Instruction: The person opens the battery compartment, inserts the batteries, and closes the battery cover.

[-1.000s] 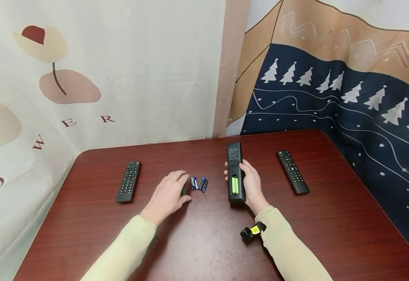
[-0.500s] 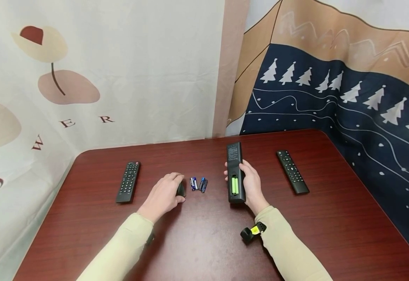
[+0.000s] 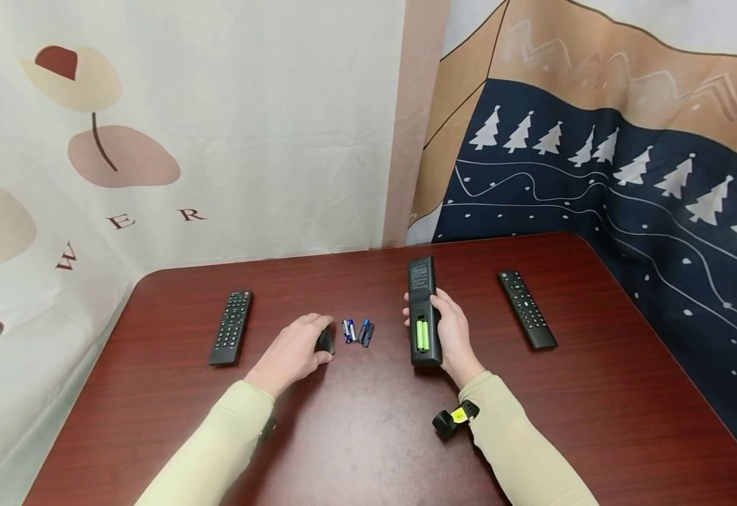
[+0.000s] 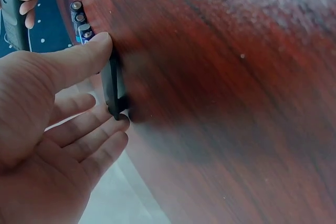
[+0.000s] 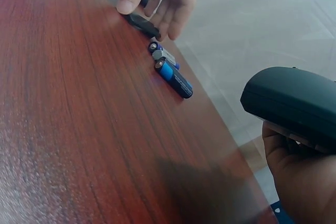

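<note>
My left hand (image 3: 289, 355) pinches a small dark battery cover (image 4: 111, 85) between thumb and fingertips, close over the table. In the left wrist view the cover stands on its edge. Held in my right hand (image 3: 453, 334) is a black remote control (image 3: 422, 281), its back turned up toward the head camera. Two green batteries (image 3: 423, 335) lie side by side in its uncovered compartment. Several loose blue-and-silver batteries (image 3: 349, 331) rest on the table between the hands, just right of the cover. The right wrist view shows one dark battery (image 5: 174, 80) with a blue band.
One black remote (image 3: 232, 329) lies buttons up at the left of the reddish-brown table (image 3: 368, 436). Another remote (image 3: 528, 310) lies at the right, slanted. Hanging cloths (image 3: 292, 140) stand behind the table's far edge. A black wrist device (image 3: 453, 418) sits at my right sleeve.
My left hand has shifted slightly left and toward me with the battery cover, away from the loose batteries. The right hand and its remote have stayed nearly still.
</note>
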`<state>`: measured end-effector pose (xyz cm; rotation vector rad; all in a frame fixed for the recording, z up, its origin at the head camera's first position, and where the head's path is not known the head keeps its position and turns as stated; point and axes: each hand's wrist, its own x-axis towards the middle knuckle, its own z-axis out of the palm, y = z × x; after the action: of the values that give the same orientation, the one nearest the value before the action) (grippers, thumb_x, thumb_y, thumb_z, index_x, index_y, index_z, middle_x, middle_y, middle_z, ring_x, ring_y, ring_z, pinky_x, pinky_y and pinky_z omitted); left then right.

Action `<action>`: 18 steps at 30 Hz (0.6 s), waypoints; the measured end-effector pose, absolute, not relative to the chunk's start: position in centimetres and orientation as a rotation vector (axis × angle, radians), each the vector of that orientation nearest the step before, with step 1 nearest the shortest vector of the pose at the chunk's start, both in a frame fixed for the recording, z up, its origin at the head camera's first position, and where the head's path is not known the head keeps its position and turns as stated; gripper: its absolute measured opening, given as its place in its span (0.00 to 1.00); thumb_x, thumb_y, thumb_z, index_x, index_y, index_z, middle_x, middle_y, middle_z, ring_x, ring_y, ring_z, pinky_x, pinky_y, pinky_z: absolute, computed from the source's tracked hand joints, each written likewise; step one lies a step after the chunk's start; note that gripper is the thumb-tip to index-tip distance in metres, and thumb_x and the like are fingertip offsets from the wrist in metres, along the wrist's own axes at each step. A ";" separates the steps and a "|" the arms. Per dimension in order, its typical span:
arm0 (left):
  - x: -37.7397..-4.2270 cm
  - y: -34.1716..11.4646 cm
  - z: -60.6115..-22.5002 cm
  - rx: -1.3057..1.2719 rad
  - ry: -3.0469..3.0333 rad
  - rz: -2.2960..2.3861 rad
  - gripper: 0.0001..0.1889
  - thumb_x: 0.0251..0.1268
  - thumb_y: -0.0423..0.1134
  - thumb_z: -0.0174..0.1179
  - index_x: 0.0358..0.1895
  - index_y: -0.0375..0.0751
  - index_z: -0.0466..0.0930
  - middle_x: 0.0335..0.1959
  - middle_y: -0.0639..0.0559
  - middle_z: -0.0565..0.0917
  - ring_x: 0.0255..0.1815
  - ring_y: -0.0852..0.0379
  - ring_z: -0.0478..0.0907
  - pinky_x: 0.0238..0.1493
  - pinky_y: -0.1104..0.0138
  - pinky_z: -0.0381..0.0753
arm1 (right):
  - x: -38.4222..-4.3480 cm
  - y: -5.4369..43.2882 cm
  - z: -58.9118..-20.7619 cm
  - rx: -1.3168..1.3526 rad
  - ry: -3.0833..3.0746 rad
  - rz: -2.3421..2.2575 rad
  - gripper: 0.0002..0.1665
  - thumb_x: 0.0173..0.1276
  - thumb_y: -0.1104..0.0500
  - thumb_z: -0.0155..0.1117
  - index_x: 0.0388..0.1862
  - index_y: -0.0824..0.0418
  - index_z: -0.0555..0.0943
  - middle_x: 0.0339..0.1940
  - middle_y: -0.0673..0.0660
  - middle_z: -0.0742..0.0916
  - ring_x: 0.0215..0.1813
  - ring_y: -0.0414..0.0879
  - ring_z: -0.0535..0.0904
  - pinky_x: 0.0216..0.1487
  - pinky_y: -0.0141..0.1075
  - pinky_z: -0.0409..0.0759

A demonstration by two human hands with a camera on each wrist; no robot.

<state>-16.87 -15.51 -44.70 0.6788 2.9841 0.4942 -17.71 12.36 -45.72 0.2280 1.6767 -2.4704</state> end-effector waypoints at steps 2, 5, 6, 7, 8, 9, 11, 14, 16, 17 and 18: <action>-16.8 -15.6 -44.7 0.690 2.985 0.501 0.31 0.58 0.36 0.77 0.64 0.30 0.77 0.60 0.37 0.82 0.61 0.41 0.80 0.61 0.50 0.81 | -17.7 12.3 -45.8 0.230 1.672 -2.468 0.29 0.83 0.54 0.38 0.80 0.54 0.63 0.68 0.64 0.81 0.53 0.62 0.84 0.52 0.40 0.85; -16.8 -15.7 -44.8 0.722 2.998 0.502 0.31 0.59 0.36 0.76 0.64 0.30 0.77 0.60 0.37 0.82 0.61 0.41 0.80 0.61 0.50 0.81 | -17.7 12.3 -45.9 0.232 1.673 -2.470 0.30 0.83 0.54 0.38 0.80 0.54 0.63 0.68 0.64 0.81 0.53 0.61 0.84 0.52 0.40 0.85; -16.8 -15.7 -44.8 0.730 3.003 0.505 0.31 0.59 0.37 0.76 0.64 0.30 0.77 0.60 0.37 0.82 0.61 0.41 0.80 0.61 0.50 0.81 | -17.7 12.3 -45.9 0.226 1.677 -2.471 0.30 0.83 0.54 0.37 0.80 0.55 0.63 0.69 0.65 0.80 0.52 0.61 0.84 0.51 0.40 0.85; -16.7 -15.8 -44.8 0.736 3.007 0.510 0.31 0.59 0.37 0.76 0.64 0.30 0.77 0.60 0.37 0.82 0.61 0.41 0.80 0.60 0.50 0.82 | -17.7 12.2 -45.9 0.221 1.680 -2.472 0.30 0.83 0.54 0.37 0.80 0.55 0.63 0.69 0.66 0.80 0.51 0.60 0.85 0.51 0.40 0.85; -16.7 -15.8 -44.8 0.746 3.015 0.511 0.31 0.59 0.37 0.76 0.64 0.30 0.77 0.59 0.37 0.82 0.60 0.41 0.80 0.60 0.50 0.82 | -17.7 12.2 -45.9 0.219 1.679 -2.474 0.30 0.83 0.54 0.38 0.80 0.55 0.63 0.69 0.66 0.80 0.50 0.59 0.85 0.51 0.40 0.85; -16.7 -15.8 -44.8 0.753 3.021 0.513 0.31 0.59 0.37 0.76 0.64 0.30 0.77 0.59 0.37 0.82 0.60 0.41 0.80 0.60 0.50 0.82 | -17.7 12.2 -45.9 0.215 1.675 -2.478 0.30 0.83 0.54 0.38 0.80 0.56 0.63 0.70 0.67 0.79 0.50 0.58 0.85 0.50 0.40 0.85; -16.7 -15.7 -44.8 0.769 3.033 0.522 0.30 0.59 0.38 0.76 0.64 0.30 0.78 0.59 0.37 0.82 0.61 0.41 0.80 0.60 0.51 0.82 | -17.7 12.1 -45.9 0.210 1.665 -2.485 0.29 0.83 0.55 0.37 0.80 0.56 0.63 0.70 0.68 0.79 0.48 0.57 0.85 0.50 0.40 0.85; -16.6 -15.7 -44.9 0.815 3.067 0.532 0.30 0.58 0.38 0.76 0.62 0.29 0.78 0.58 0.37 0.83 0.60 0.41 0.80 0.60 0.51 0.82 | -17.7 12.0 -45.9 0.219 1.645 -2.493 0.28 0.83 0.55 0.38 0.78 0.55 0.65 0.69 0.67 0.79 0.48 0.57 0.85 0.51 0.41 0.86; -16.5 -15.6 -44.8 0.834 3.082 0.545 0.29 0.58 0.37 0.76 0.61 0.28 0.78 0.58 0.37 0.83 0.60 0.40 0.80 0.60 0.51 0.82 | -17.7 12.0 -45.9 0.215 1.644 -2.491 0.28 0.83 0.55 0.37 0.78 0.55 0.65 0.69 0.67 0.79 0.48 0.57 0.85 0.52 0.42 0.86; -16.5 -15.5 -44.8 0.859 3.096 0.551 0.29 0.58 0.37 0.76 0.61 0.28 0.79 0.57 0.37 0.83 0.60 0.40 0.80 0.60 0.51 0.82 | -17.7 12.0 -45.9 0.214 1.645 -2.489 0.28 0.83 0.55 0.37 0.78 0.55 0.65 0.69 0.67 0.79 0.48 0.57 0.85 0.52 0.42 0.85; -16.5 -15.5 -44.8 0.878 3.107 0.555 0.28 0.57 0.37 0.76 0.60 0.28 0.79 0.57 0.37 0.83 0.59 0.40 0.80 0.60 0.51 0.82 | -17.7 12.0 -45.9 0.215 1.646 -2.486 0.28 0.83 0.55 0.37 0.78 0.55 0.65 0.69 0.67 0.79 0.48 0.57 0.85 0.53 0.43 0.85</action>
<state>-16.49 -15.45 -44.84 0.8778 3.1065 0.5550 -17.71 11.97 -45.87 0.2152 1.6459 -2.4862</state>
